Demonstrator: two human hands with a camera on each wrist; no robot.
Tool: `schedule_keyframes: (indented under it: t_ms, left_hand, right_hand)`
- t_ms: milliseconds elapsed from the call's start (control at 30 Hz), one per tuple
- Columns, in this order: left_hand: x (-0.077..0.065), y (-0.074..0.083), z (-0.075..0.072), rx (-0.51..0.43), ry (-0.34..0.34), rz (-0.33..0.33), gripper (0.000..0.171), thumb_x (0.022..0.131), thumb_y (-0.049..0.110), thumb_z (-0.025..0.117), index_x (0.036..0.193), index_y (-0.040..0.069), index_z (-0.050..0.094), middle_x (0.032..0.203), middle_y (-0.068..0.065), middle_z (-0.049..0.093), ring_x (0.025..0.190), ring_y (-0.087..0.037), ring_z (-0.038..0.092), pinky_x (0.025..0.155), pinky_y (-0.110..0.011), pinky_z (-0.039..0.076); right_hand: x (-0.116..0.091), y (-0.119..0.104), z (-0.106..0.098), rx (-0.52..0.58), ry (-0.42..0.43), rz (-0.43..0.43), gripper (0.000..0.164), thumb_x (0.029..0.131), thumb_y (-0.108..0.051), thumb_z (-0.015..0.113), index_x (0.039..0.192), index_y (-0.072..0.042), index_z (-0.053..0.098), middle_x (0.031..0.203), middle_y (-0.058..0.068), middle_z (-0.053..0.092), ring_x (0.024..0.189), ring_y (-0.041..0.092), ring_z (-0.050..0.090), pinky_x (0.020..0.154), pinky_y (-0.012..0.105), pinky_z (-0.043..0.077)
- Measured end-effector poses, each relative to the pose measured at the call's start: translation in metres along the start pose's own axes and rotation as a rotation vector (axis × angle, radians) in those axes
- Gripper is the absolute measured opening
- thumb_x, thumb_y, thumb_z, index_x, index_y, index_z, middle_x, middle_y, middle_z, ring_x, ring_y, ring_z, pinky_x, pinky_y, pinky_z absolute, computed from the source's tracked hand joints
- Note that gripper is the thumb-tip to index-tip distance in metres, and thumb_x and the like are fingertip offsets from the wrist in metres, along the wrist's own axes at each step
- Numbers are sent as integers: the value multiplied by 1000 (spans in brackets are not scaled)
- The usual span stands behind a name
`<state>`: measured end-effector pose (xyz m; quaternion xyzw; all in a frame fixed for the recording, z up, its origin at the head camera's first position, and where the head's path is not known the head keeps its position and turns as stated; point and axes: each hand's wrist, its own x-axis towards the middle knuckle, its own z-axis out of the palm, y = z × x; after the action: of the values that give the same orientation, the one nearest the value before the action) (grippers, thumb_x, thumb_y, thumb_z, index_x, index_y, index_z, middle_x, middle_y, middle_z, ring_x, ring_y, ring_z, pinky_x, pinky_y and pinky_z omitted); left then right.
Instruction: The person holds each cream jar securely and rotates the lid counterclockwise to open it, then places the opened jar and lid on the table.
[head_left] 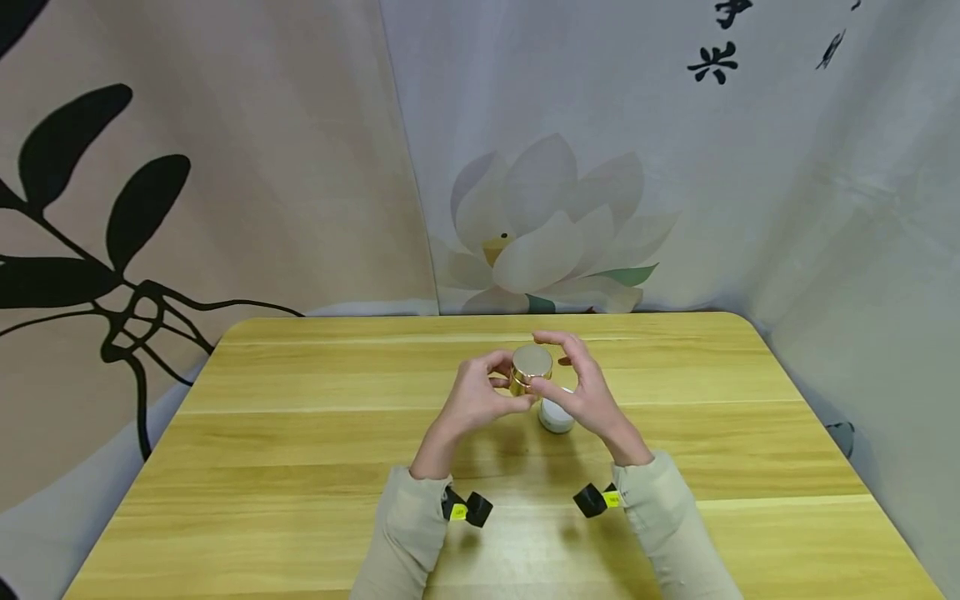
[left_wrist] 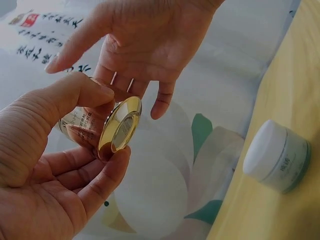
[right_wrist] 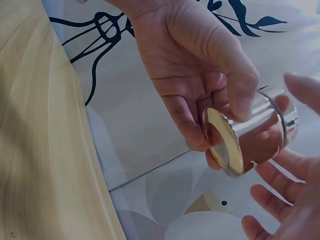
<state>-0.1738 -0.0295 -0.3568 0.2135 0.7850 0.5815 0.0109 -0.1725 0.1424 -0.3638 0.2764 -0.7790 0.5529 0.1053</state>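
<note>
A shiny gold cosmetic jar (head_left: 532,367) with a flared base and a flat, pale-topped lid is held above the table. My left hand (head_left: 480,392) grips it near the base, thumb on one side and fingers on the other, as the left wrist view shows. Around the lid end, my right hand (head_left: 588,396) spreads its thumb and fingers without closing on it; whether a fingertip touches cannot be told. Small dark print marks the jar's side (left_wrist: 85,125). A white-lidded jar (left_wrist: 277,156) stands upright on the table, partly covered by the right hand in the head view.
The light wooden table (head_left: 300,467) has rounded far corners. Behind it hangs a printed curtain (head_left: 315,167) with a lotus, dark leaves and writing. Each wrist carries a small black camera (head_left: 477,508) near the sleeve cuff.
</note>
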Motion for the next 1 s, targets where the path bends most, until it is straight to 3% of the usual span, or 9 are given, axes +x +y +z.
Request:
schedule_keyframes:
  t_ms: [200,633,1000]
  left_hand:
    - [1,0,-1,5,-8,1,37,69,-6,72,104,-10,61,86,-16,61,83,-28,56,81,-41,53]
    - [1,1,-1,15,-2,-8,36,69,-6,73,103,-10,61,89,-18,62,85,-27,58,81,-40,54]
    - [1,-4,0,6,-1,-7,36,69,-5,73,103,-10,62,85,-14,60,83,-29,56,81,-41,53]
  right_hand:
    - [1,1,0,-17,41,45,39,75,8,70,111,10,54,120,27,50,115,36,41,87,45,34]
    - [0,1,-1,-11,-25,-19,49,79,10,61,126,12,49,124,28,48,115,36,37,87,46,33]
    - [1,4,0,-14,9,11,42,75,8,69,115,9,55,117,23,53,112,22,44,86,41,35]
